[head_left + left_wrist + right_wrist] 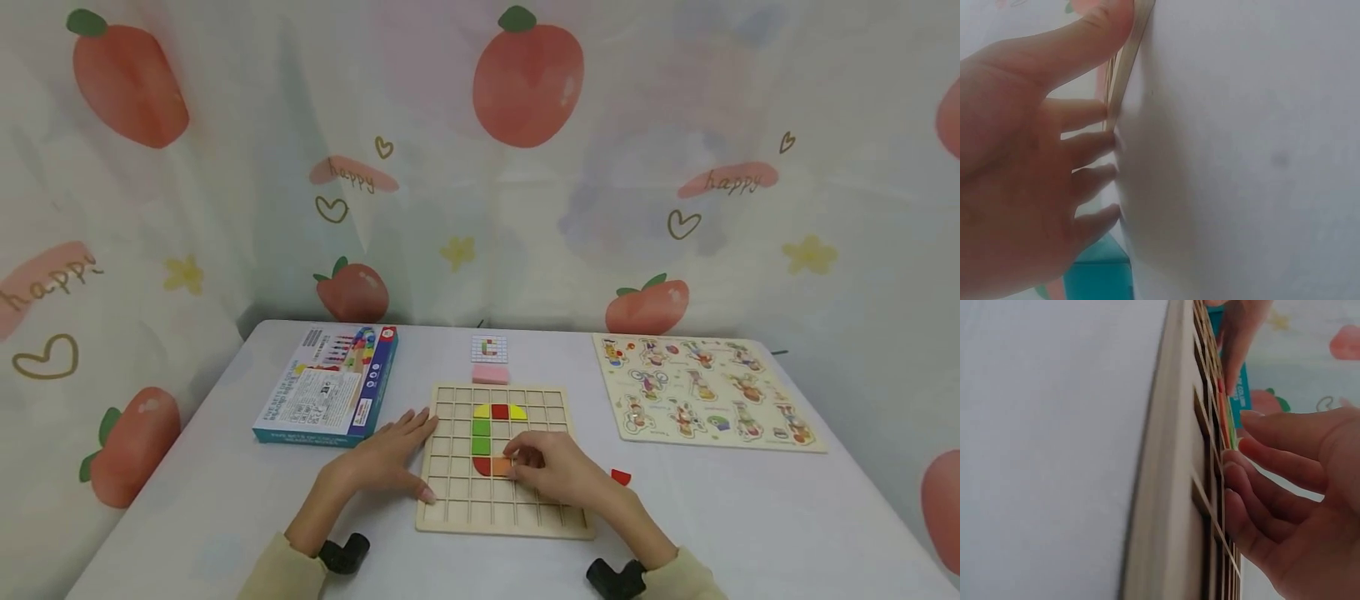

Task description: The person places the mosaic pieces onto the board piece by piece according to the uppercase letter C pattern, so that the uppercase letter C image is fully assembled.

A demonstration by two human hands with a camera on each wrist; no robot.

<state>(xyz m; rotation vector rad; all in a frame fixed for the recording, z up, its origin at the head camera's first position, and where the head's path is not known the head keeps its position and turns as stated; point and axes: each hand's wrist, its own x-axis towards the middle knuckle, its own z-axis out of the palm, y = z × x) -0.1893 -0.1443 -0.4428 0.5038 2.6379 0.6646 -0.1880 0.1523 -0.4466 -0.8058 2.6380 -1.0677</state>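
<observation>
A wooden grid board [450, 467] lies flat in the middle of the table. In its cells sit yellow, red and green pieces [482, 428] in a curved line. My right hand [543, 468] is over the board's lower middle and pinches an orange piece [500, 467] beside a red quarter piece [482, 466]. In the right wrist view its curled fingers [1254, 487] touch the grid [1172, 487]. My left hand [386, 460] rests flat on the board's left edge with straight fingers [1088, 147] against the wooden rim [1127, 59].
A single red piece [620, 477] lies on the table right of the board. Behind the board are a pink block [491, 374] and a pattern card [489, 347]. A blue box [330, 385] lies left; a picture puzzle board [705, 390] lies right.
</observation>
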